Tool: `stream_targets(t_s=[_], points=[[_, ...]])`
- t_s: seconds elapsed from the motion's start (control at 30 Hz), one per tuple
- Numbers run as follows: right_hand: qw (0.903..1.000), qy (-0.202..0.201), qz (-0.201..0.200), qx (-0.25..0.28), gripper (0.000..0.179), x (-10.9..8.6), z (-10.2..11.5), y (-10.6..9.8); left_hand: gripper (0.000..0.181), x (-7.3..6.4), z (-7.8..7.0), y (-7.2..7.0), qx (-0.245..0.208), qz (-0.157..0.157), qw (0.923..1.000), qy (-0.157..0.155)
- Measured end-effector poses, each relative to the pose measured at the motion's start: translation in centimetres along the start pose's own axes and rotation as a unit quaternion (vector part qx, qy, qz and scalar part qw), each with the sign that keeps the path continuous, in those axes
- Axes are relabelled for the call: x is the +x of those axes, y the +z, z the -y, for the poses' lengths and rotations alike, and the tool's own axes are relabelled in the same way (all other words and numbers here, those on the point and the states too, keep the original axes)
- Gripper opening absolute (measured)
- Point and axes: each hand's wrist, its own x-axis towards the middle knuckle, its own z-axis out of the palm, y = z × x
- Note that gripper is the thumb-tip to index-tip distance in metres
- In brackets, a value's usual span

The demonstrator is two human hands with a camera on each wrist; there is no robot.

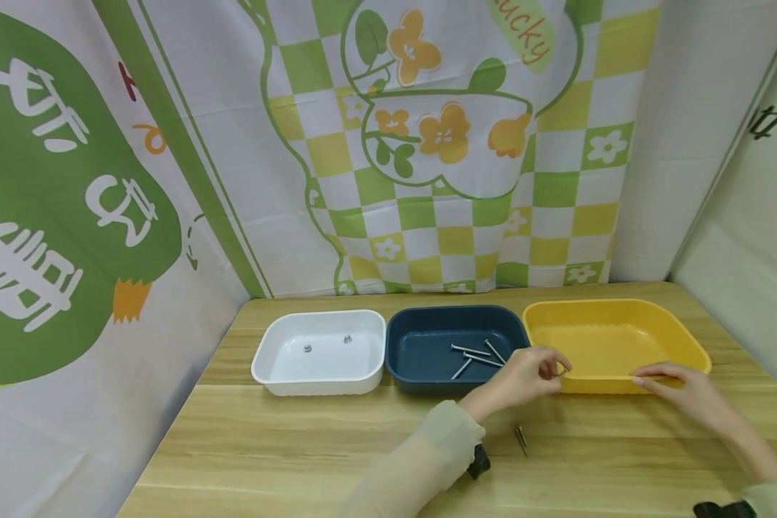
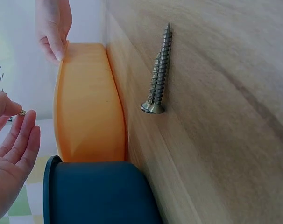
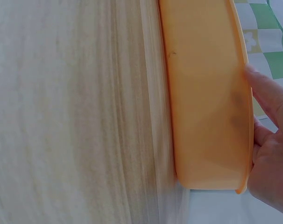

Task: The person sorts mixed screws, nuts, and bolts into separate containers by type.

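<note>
Above the front left rim of the yellow tray [image 1: 611, 385], my left hand [image 1: 526, 378] pinches a small brass-coloured metal piece [image 2: 22, 113] between thumb and fingertips. Most of that piece is covered by the fingers, so I cannot tell its exact kind. My right hand [image 1: 686, 392] holds the tray's front rim toward the right, with the thumb [image 3: 263, 86] at the rim's edge. On the table in front of the trays, below my left hand, two brass-coloured screws [image 1: 521, 440] lie side by side, points toward me.
Left of the yellow tray stands a dark blue tray [image 1: 421, 387] with several long silver screws [image 1: 471, 352]. A white tray [image 1: 324, 387] at the left holds two small silver nuts [image 1: 347, 339]. A patterned cloth [image 1: 427, 216] hangs behind the wooden table [image 1: 265, 446].
</note>
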Motion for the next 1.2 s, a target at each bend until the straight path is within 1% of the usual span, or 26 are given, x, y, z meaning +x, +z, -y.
stream_targets(t_s=[0.2,0.37,0.5,0.77,0.97,1.07,1.2], points=[[1.0000,0.003,0.001,-0.001,0.012,0.0,0.0,0.0,0.021,0.6,0.3,0.3,-0.001,-0.015,0.9997,-0.017],[0.9999,-0.007,-0.008,0.002,0.010,0.0,0.0,0.1,0.020,1.0,0.5,0.5,-0.005,-0.033,0.9992,-0.020],[0.9999,-0.005,-0.009,0.002,0.010,0.0,0.0,0.1,0.020,1.1,0.7,0.8,-0.006,-0.044,0.9987,-0.024],[0.9999,-0.002,-0.006,0.007,0.010,-0.1,-0.1,0.1,0.019,1.5,0.6,1.2,0.015,-0.066,0.9969,-0.041],[1.0000,0.003,0.000,0.007,0.011,-0.1,-0.1,0.0,0.017,1.8,0.7,1.5,0.017,-0.089,0.9946,-0.051],[1.0000,0.006,0.002,0.006,0.011,-0.1,0.0,0.0,0.019,1.8,0.8,1.5,0.012,-0.088,0.9945,-0.055],[0.9999,0.010,0.005,0.005,0.012,-0.1,0.0,-0.1,0.019,1.5,1.1,1.4,-0.008,-0.084,0.9947,-0.059]])
